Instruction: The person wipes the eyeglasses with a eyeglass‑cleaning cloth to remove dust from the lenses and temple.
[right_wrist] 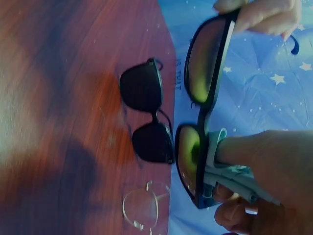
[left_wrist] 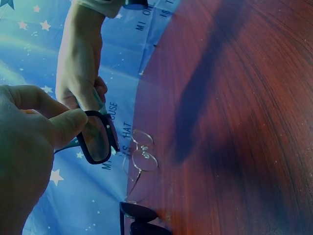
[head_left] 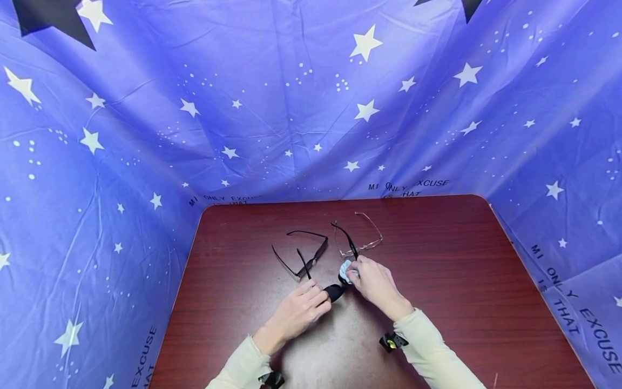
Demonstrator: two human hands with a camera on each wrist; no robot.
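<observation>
A pair of black-framed sunglasses is held up over the table between both hands. My left hand pinches the frame by its left end, thumb against the rim in the left wrist view. With my right hand I grip a folded light blue cloth around the other lens. In the right wrist view, the lenses look yellow-green and the cloth lies against the back of the lower one. My right fingertips are partly hidden behind the frame and cloth.
Dark sunglasses lie with temples spread on the brown table, just beyond my left hand. Thin-framed clear eyeglasses lie beyond my right hand. A blue star-patterned curtain hangs around the table's back and sides.
</observation>
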